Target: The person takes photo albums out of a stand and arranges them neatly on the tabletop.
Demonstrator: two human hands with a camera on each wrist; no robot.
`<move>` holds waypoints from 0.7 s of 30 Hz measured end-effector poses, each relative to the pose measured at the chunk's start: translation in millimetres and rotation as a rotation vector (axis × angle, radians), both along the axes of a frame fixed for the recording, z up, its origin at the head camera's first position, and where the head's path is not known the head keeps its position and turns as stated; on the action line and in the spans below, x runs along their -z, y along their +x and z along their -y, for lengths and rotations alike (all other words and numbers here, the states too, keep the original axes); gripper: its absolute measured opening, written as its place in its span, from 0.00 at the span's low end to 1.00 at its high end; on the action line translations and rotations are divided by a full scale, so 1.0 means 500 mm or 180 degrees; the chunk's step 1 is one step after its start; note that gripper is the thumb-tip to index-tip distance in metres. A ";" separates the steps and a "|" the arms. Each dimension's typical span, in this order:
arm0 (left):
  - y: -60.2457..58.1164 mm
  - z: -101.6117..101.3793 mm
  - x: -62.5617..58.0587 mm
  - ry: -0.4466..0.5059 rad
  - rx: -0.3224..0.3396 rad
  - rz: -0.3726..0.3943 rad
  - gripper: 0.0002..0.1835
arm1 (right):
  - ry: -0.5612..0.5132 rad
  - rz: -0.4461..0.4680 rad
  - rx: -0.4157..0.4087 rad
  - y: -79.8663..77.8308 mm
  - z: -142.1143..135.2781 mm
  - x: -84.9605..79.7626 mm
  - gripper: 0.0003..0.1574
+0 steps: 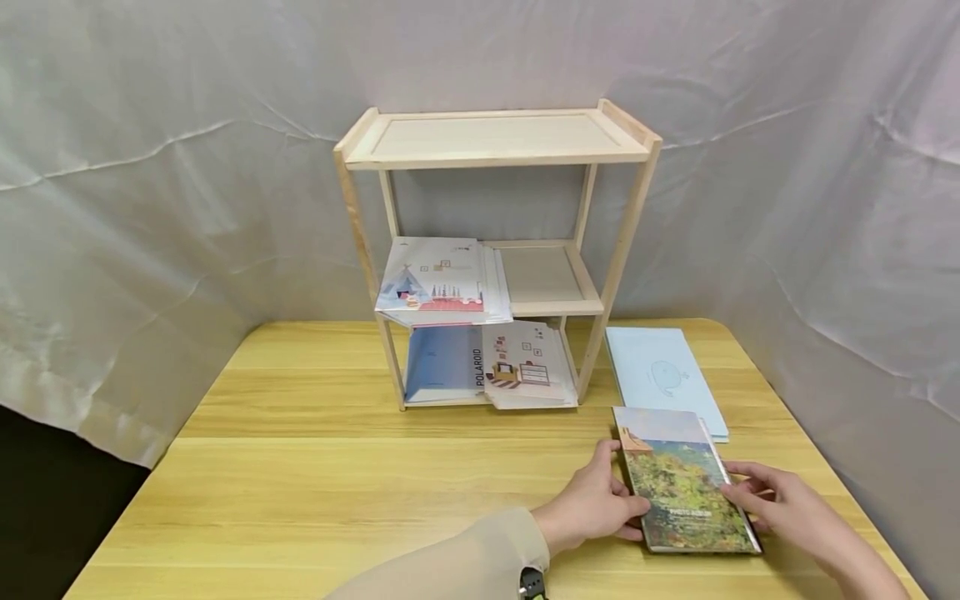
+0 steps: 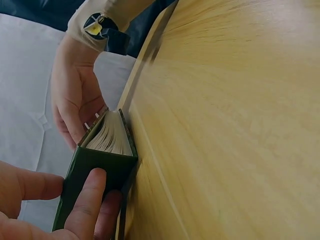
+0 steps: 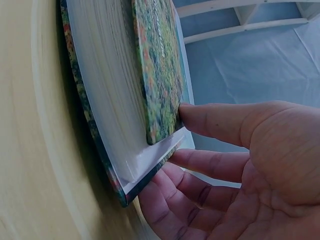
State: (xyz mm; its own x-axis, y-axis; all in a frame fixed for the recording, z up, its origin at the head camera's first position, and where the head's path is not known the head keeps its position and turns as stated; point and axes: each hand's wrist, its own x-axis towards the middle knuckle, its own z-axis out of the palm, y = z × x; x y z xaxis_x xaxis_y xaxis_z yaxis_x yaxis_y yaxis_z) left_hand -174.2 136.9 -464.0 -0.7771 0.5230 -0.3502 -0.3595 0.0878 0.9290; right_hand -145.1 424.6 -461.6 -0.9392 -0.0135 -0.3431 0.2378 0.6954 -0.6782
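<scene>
A thick photo album [image 1: 678,492] with a painted landscape cover lies at the front right of the table, its top edge by a pale blue whale-print book [image 1: 660,375]. My left hand [image 1: 600,500] grips the album's left side, thumb on the cover edge and fingers along the dark green spine [image 2: 92,172]. At the opposite side, my right hand [image 1: 783,504] holds the page edge. Its thumb [image 3: 215,120] presses the front cover's edge, and other fingers reach the back cover. The front cover stands slightly apart from the pages [image 3: 107,85].
Behind stands a light wooden shelf rack [image 1: 495,150]. Its middle shelf carries a stack of illustrated booklets [image 1: 438,279] on the left. Below are a blue POLAROID album [image 1: 444,362] and more booklets [image 1: 528,367]. Grey curtains [image 1: 825,208] hang around the wooden table [image 1: 337,483].
</scene>
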 end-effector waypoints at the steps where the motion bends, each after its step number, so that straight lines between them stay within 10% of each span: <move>1: 0.000 -0.004 -0.001 -0.0011 -0.0001 -0.0007 0.42 | 0.0003 0.0000 -0.0003 0.000 -0.004 0.001 0.45; 21: 0.002 -0.047 0.003 0.0008 -0.0047 -0.0047 0.41 | 0.0380 -0.0072 0.0021 0.000 -0.033 0.004 0.46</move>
State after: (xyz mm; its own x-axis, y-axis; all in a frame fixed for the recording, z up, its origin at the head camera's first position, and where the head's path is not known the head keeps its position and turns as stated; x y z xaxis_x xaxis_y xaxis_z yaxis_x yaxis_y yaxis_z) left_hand -173.0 160.6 -465.5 -0.7897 0.5124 -0.3373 -0.3471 0.0803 0.9344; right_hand -145.2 441.0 -463.8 -0.9467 0.0323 -0.3206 0.2282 0.7699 -0.5960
